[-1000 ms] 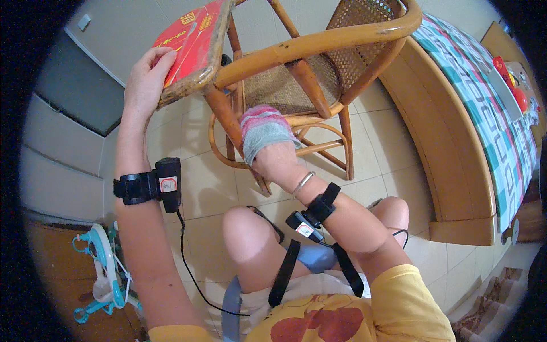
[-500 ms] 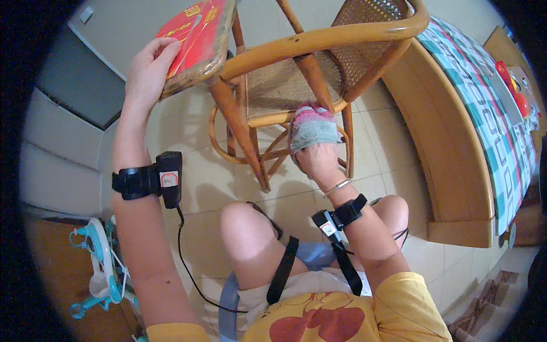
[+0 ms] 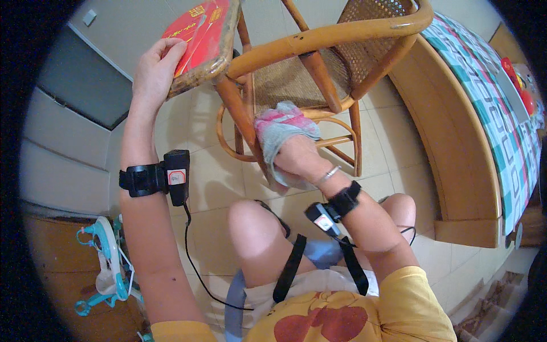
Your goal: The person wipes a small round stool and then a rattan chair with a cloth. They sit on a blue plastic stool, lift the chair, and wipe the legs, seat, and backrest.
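A rattan chair (image 3: 325, 41) with a woven seat and back stands tilted in front of me. On its left side is a tray-like board with a worn rim (image 3: 199, 80) and a red printed sheet (image 3: 202, 35) on top. My left hand (image 3: 152, 74) grips the board's left edge, thumb and fingers closed over the red sheet. In my right hand (image 3: 299, 155) is a grey and pink cloth (image 3: 288, 126), bunched against the chair's front leg (image 3: 235, 108) below the seat. The cloth covers my right fingertips and part of that leg.
To the right runs a wooden bed side (image 3: 450, 137) beneath a checked green, white and blue cover (image 3: 484, 97), with red objects on it. A turquoise and white baby walker (image 3: 108, 262) is at lower left, near grey cabinet doors (image 3: 80, 85). Pale tiles (image 3: 376, 142) cover the floor.
My right hand has moved left with the cloth, from the seat's front edge to the front leg. My left hand keeps its hold on the board. The view has shifted slightly.
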A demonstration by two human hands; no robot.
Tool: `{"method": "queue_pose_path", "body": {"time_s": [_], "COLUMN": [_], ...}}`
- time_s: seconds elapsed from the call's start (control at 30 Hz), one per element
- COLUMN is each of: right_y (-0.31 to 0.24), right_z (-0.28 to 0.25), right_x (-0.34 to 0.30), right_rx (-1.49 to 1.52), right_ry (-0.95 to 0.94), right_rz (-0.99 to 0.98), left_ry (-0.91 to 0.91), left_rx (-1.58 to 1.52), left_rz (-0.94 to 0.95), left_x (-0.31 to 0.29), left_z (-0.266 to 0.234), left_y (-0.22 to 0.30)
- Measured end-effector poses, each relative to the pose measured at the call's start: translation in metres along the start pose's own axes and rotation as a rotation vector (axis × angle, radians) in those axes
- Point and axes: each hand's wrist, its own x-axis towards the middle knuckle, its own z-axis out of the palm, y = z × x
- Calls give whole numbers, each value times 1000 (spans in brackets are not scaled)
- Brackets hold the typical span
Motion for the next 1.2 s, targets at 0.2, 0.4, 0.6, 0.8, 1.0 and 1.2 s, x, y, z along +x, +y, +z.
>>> {"method": "queue_pose_path", "body": {"time_s": [0.2,0.4,0.6,0.8,1.0,1.2], "right_y": [10,-16,-11,5,34,29], "right_z": [-9,-22,-14,-11,-18,-9], "right_x": [-11,51,59,27,-8,-2], "right_rx": [-34,-350,-530,-481,-511,-518], "right_ry": [209,-103,-29,102,245,237], "right_rz": [131,-30,-225,-297,-98,19], "left_ry": [19,18,27,-10,-3,1], "left_rx": [-30,-4,43,-52,9,86], "left_rz": [28,-17,-3,43,20,-16], "left_x": [2,1,1,3,1,0], "left_z": [2,0,0,0,-1,-1], "left_y": [-4,-1,0,-8,-4,4]}}
